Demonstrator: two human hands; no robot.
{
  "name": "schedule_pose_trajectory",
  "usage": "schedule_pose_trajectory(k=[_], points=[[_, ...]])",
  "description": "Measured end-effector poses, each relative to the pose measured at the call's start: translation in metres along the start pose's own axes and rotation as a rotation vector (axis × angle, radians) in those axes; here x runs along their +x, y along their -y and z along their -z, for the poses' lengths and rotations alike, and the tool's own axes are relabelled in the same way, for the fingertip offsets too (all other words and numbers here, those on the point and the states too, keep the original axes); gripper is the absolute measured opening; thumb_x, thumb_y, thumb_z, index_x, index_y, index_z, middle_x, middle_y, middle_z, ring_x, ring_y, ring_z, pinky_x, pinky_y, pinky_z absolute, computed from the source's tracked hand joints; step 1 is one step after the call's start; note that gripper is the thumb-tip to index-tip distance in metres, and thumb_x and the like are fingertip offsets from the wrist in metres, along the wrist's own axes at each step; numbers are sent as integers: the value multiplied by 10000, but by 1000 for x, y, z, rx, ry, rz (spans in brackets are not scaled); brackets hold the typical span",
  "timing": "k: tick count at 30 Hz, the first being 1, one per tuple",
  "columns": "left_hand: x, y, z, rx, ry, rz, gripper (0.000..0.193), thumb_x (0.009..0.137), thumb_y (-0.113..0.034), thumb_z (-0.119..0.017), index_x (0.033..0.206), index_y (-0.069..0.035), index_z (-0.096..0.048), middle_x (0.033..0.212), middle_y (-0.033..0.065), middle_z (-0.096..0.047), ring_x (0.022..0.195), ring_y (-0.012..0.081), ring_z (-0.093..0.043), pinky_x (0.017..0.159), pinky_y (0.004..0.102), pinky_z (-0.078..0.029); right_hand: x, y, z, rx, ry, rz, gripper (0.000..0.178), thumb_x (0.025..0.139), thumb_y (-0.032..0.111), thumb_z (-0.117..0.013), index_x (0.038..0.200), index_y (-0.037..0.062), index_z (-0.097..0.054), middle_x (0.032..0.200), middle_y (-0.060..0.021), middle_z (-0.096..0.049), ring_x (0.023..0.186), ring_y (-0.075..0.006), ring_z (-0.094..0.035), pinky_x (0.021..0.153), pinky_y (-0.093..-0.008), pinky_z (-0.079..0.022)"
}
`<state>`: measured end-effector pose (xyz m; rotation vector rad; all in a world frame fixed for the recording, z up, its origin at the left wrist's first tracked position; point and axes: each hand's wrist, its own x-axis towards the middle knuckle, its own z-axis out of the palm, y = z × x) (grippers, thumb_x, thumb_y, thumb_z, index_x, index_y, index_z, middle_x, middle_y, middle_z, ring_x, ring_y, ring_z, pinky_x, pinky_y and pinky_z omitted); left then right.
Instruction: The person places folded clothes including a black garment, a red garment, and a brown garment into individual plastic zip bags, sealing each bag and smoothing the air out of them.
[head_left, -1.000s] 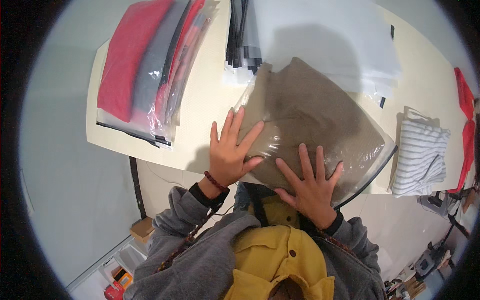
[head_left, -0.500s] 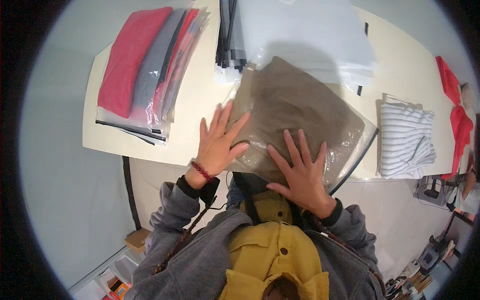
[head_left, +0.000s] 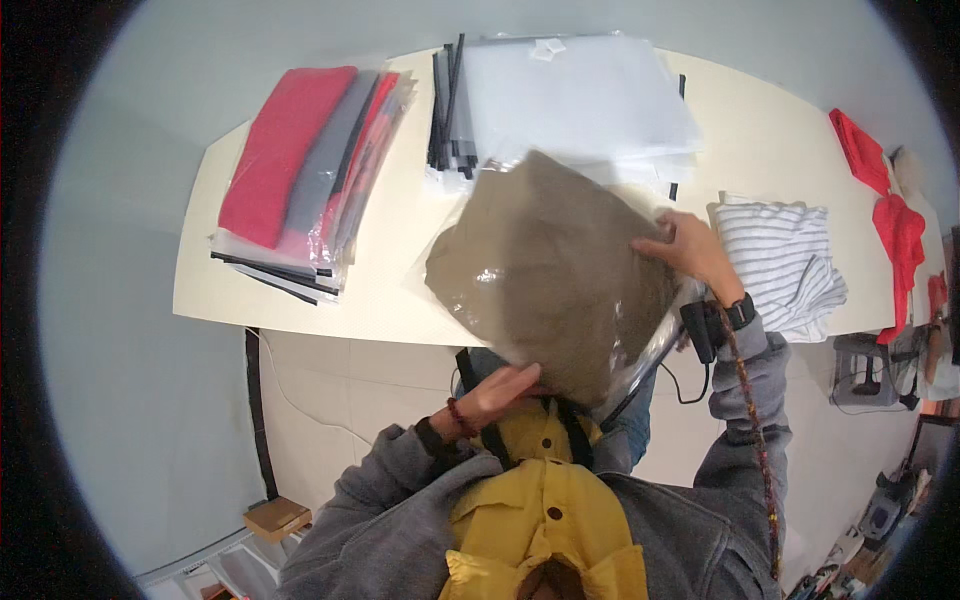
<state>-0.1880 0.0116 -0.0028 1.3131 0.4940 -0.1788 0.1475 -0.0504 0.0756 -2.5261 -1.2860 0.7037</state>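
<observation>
A brown folded garment in a clear plastic bag (head_left: 550,270) lies slantwise at the table's front, its near corner reaching past the edge toward my body. At its right side my right hand (head_left: 692,252) grips the bag, thumb on top and the other fingers partly hidden under it. My left hand (head_left: 500,392) holds the near left edge from below, its fingers partly covered by the bag. Beyond it lies a stack of frosted plastic bags (head_left: 580,100) with black strips. A striped folded garment (head_left: 775,260) rests right of my right hand.
Left on the cream table (head_left: 390,290) is a pile of bagged garments (head_left: 290,160), red and grey on top. Red cloth (head_left: 898,245) lies at the right end. A cardboard box (head_left: 277,520) stands on the floor at the left, and a grey stool-like object (head_left: 868,370) at the right.
Both hands were spread flat on the bagged garment. My right hand has moved to its right edge, my left to its near edge. The bag has turned and come closer to my body.
</observation>
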Motion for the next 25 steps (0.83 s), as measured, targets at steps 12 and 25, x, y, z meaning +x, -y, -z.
schedule_pose_trajectory(k=[12,25], points=[[-61,-140,66,15,-275,-349,505,885,-158,-629,1338,-36,-443,1214,82,-568,1141,194,-529,952,345,-434,-79,68,15,1129,102,-272,424,914,257,-606,1146,-91,-545,965,-124,-639,804,-151,-607,729,-253,-490],[-181,-343,357,1210,-1330,-5,602,911,-304,-620,1434,-185,-346,1120,194,-622,965,127,-616,846,284,-512,95,365,-24,1553,-177,600,405,857,343,-688,1086,18,-610,840,-22,-634,734,-74,-518,655,-268,-458]])
